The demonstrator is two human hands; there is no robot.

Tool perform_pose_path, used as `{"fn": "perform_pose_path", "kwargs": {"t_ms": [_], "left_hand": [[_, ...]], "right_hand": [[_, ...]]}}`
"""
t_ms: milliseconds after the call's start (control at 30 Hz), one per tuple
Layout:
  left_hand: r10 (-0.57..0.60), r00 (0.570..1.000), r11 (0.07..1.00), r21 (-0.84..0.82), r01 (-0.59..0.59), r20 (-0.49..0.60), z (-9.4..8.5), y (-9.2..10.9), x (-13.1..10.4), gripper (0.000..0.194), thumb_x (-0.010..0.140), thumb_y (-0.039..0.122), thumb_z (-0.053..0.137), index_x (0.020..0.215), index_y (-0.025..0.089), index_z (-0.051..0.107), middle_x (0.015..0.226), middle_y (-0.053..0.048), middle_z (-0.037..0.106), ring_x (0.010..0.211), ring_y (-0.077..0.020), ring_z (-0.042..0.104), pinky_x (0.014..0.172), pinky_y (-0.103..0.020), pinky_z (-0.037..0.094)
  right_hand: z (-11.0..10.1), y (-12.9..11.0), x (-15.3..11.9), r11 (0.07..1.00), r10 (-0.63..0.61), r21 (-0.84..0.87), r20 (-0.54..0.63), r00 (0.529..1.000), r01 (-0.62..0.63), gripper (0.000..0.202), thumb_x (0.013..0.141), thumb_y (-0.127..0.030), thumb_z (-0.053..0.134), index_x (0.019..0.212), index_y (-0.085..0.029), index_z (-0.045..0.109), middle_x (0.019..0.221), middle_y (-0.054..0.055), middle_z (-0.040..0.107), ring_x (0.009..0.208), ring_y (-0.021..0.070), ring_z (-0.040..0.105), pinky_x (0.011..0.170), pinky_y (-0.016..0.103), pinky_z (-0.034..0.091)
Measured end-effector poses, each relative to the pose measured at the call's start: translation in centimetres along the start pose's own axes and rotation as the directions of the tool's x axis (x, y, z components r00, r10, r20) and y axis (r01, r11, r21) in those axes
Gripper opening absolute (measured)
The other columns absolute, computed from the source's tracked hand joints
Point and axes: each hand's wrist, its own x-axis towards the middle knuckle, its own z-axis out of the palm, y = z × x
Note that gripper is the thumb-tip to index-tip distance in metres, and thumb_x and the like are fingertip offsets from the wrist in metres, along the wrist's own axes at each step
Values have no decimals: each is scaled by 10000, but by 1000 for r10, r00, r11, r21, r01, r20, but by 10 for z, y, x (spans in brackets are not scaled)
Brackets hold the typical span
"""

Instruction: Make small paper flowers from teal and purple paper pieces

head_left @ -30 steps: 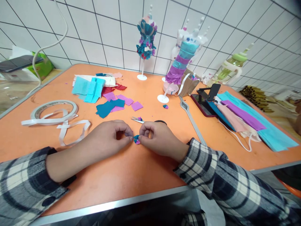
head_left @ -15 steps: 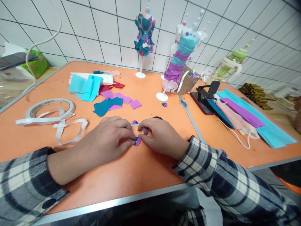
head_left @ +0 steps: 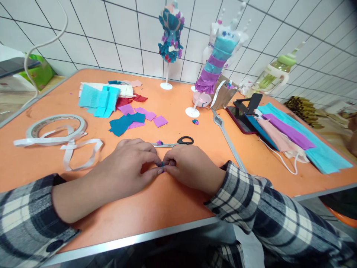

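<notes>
Head view shows us pinching a tiny teal and purple paper bit [head_left: 162, 166] between both sets of fingertips, low in the centre of the frame on the orange table [head_left: 173, 208]. Our left hand [head_left: 126, 167] and right hand [head_left: 191, 165] are both closed on it, knuckles nearly touching. We judge this the shaping step, pressing the folds tight; the next move calls for a firm, small squeeze without crushing it. Against the earlier frames, the paper is now almost hidden by our fingers, and the scissors [head_left: 174, 142], just above our hands, show in full.
</notes>
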Motion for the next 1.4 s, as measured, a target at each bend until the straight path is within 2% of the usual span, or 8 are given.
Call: {"fn": "perform_pose_path", "kwargs": {"t_ms": [167, 333, 567, 767, 900, 1033, 1200, 1400], "left_hand": [[-15, 1000, 1000, 0, 15, 12, 1, 0, 0, 183, 878, 302, 590, 903, 274, 769, 935, -20, 790, 925, -282, 688, 846, -455, 417], [-23, 1000, 1000, -4, 24, 11, 0, -1, 1, 182, 866, 299, 590, 883, 276, 770, 933, -22, 799, 910, -275, 691, 830, -445, 442], [-4, 1000, 1000, -25, 4, 3, -1, -7, 1, 189, 871, 323, 604, 919, 312, 787, 989, -8, 806, 983, -273, 700, 905, -462, 442], [-13, 1000, 999, -36, 13, 6, 1, -10, 2, 185, 852, 315, 604, 895, 315, 784, 942, 8, 807, 949, -267, 715, 893, -459, 426], [-42, 999, 998, -35, 43, 22, 0, -7, 3, 156, 838, 309, 614, 856, 305, 769, 901, 11, 801, 930, -267, 714, 890, -461, 416], [-83, 996, 995, -62, 84, 25, 0, -4, 3, 153, 837, 346, 620, 869, 305, 763, 914, 10, 799, 965, -278, 711, 923, -464, 422], [-110, 994, 994, -27, 111, 26, 0, 3, 4, 169, 822, 299, 583, 823, 293, 752, 879, 11, 794, 914, -273, 710, 917, -474, 416], [-75, 997, 996, -50, 76, 37, -1, 2, 4, 204, 851, 310, 557, 846, 289, 760, 897, -2, 791, 913, -270, 704, 907, -465, 433]], "right_hand": [[0, -1, -2, 1000, -5, -18, 2, 1000, 5, 174, 948, -301, 669, 895, -173, 775, 827, 57, 718, 748, 173, 552, 618, 304, 289], [0, -1, -3, 1000, -4, -27, -12, 1000, 3, 163, 941, -253, 641, 872, -175, 765, 811, 46, 716, 741, 168, 558, 616, 291, 293], [-2, 5, -2, 974, -162, -159, 6, 987, 160, 209, 982, -207, 550, 986, -182, 757, 918, 65, 736, 797, 180, 602, 605, 310, 264], [-7, 1, -3, 985, -113, -130, 39, 993, 117, 230, 991, -239, 563, 958, -181, 783, 909, 67, 754, 798, 178, 605, 617, 305, 278], [-7, -2, -3, 993, -72, -93, 14, 997, 73, 208, 961, -311, 620, 937, -177, 777, 854, 57, 733, 759, 170, 584, 615, 299, 279], [-3, 1, -3, 992, -90, -90, -13, 996, 89, 130, 926, -253, 642, 918, -177, 748, 845, 40, 724, 750, 162, 571, 601, 293, 260], [2, 3, -4, 981, -153, -122, -36, 988, 147, 138, 943, -246, 620, 910, -173, 732, 825, 41, 715, 743, 165, 562, 617, 299, 261], [1, 2, -5, 985, -122, -122, -16, 992, 120, 152, 952, -252, 622, 884, -171, 732, 813, 41, 714, 738, 166, 559, 623, 303, 263]]}}
